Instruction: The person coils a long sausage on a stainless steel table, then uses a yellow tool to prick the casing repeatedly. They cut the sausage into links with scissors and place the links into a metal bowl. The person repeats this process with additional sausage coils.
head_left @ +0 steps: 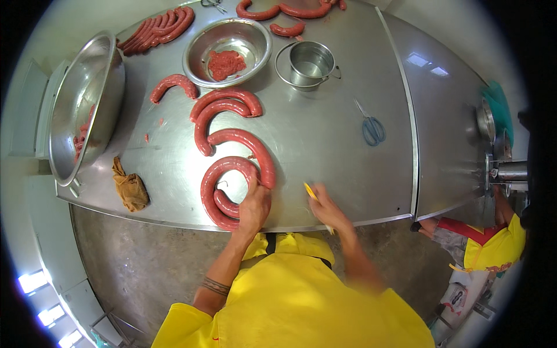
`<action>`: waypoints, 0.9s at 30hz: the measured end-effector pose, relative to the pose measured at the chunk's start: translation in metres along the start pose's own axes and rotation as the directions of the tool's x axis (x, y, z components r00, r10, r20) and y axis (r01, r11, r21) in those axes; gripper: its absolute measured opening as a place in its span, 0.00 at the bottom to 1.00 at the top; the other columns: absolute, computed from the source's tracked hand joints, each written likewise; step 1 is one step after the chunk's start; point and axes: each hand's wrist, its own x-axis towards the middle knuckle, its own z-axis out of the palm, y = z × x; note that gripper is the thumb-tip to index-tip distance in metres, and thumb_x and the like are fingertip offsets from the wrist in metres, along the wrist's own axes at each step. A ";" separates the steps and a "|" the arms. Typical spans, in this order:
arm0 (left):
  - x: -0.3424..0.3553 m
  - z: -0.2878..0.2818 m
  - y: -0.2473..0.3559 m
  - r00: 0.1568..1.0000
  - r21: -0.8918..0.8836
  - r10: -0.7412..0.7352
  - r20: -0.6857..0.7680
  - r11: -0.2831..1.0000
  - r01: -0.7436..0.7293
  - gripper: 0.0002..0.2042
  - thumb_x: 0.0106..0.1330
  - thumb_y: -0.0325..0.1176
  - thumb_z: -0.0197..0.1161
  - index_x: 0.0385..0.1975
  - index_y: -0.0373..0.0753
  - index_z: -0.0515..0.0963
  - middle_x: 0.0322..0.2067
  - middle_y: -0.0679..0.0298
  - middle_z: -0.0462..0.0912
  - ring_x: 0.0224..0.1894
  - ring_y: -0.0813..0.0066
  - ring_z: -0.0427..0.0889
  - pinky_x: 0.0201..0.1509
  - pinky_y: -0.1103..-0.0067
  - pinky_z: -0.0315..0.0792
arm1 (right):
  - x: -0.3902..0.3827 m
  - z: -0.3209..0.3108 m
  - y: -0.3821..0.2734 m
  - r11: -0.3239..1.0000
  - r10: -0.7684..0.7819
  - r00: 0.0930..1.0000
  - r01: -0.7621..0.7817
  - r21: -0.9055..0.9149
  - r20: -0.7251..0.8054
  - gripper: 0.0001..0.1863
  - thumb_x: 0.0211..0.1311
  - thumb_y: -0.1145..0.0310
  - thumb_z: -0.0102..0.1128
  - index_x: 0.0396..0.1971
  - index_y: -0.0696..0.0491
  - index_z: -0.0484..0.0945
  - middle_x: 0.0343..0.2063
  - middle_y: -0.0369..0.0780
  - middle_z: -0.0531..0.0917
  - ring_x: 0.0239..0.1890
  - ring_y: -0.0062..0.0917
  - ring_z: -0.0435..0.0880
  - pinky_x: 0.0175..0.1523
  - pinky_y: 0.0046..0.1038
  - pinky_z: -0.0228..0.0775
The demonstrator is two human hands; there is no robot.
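My left hand (255, 209) is at the near edge of the steel table, its fingers closed on a long red sausage (208, 184) curled into a loop. Another curved sausage (248, 142) lies against that loop, its lower end by my fingertips. A thin dark strand shows inside the loop. To the right, my right hand (329, 213) is closed around a slim yellow tool (311, 191), slightly blurred; a pale end shows below the fist. I cannot make out its kind. It is apart from the sausages.
Beyond are more sausages (223, 107), a steel bowl (194, 55) with ground meat (226, 64), and a small steel pail (312, 66). Blue-handled scissors (373, 130) lie right. A large basin (110, 98) and brown cloth (131, 190) are left. A co-worker (490, 243) stands far right.
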 end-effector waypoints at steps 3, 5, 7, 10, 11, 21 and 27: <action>-0.002 -0.011 0.008 0.918 0.214 0.391 -0.066 0.904 -0.369 0.04 0.64 0.28 0.64 0.32 0.35 0.80 0.48 0.49 0.81 0.59 0.44 0.72 0.55 0.51 0.66 | 0.055 0.006 -0.103 0.913 -0.314 0.917 0.363 -0.184 0.247 0.16 0.76 0.66 0.49 0.56 0.57 0.67 0.40 0.44 0.80 0.48 0.32 0.82 0.52 0.36 0.72; -0.002 -0.015 0.003 0.961 -0.014 0.260 -0.094 0.965 -0.263 0.03 0.63 0.27 0.65 0.29 0.34 0.81 0.49 0.49 0.79 0.58 0.48 0.71 0.55 0.55 0.67 | 0.060 -0.008 -0.147 0.826 -0.347 0.771 0.521 -0.215 0.534 0.16 0.76 0.66 0.50 0.57 0.57 0.68 0.42 0.45 0.81 0.49 0.32 0.83 0.53 0.36 0.72; -0.001 -0.015 -0.006 1.000 -0.397 -0.020 -0.016 0.918 0.012 0.05 0.70 0.30 0.62 0.33 0.36 0.81 0.36 0.56 0.80 0.41 0.66 0.76 0.45 0.74 0.72 | 0.047 -0.019 -0.155 0.911 -0.412 0.814 0.364 0.193 0.410 0.12 0.76 0.67 0.50 0.51 0.57 0.72 0.44 0.47 0.82 0.49 0.39 0.83 0.52 0.39 0.71; -0.001 -0.009 -0.015 0.879 -0.768 -0.163 0.448 0.433 0.472 0.08 0.77 0.30 0.53 0.41 0.32 0.77 0.37 0.62 0.79 0.39 0.79 0.77 0.42 0.81 0.73 | 0.023 -0.011 -0.122 0.939 -0.277 0.943 0.224 0.259 0.187 0.10 0.75 0.66 0.51 0.46 0.56 0.75 0.46 0.48 0.83 0.49 0.40 0.84 0.53 0.38 0.71; -0.001 -0.003 -0.013 0.826 -0.707 -0.213 0.522 0.434 0.559 0.11 0.80 0.34 0.49 0.41 0.33 0.75 0.35 0.63 0.80 0.35 0.80 0.79 0.38 0.78 0.75 | 0.019 -0.004 -0.111 0.946 -0.250 0.967 0.235 0.224 0.043 0.10 0.75 0.66 0.51 0.46 0.56 0.76 0.46 0.49 0.83 0.49 0.40 0.84 0.53 0.37 0.71; -0.006 0.032 0.003 0.965 0.146 0.230 0.129 0.958 -0.247 0.05 0.70 0.31 0.55 0.38 0.37 0.74 0.18 0.48 0.80 0.21 0.47 0.83 0.24 0.57 0.74 | -0.014 -0.194 -0.145 0.223 -0.207 0.692 0.722 0.655 -0.692 0.11 0.77 0.55 0.52 0.44 0.47 0.72 0.24 0.29 0.69 0.23 0.14 0.66 0.31 0.23 0.63; -0.001 0.031 -0.015 0.996 0.022 0.074 0.052 0.997 -0.075 0.06 0.72 0.33 0.55 0.38 0.37 0.74 0.22 0.47 0.82 0.22 0.53 0.84 0.23 0.62 0.74 | -0.085 -0.215 -0.002 0.452 0.111 0.822 0.458 0.766 -0.558 0.11 0.77 0.55 0.52 0.43 0.48 0.73 0.21 0.27 0.68 0.18 0.12 0.64 0.22 0.21 0.57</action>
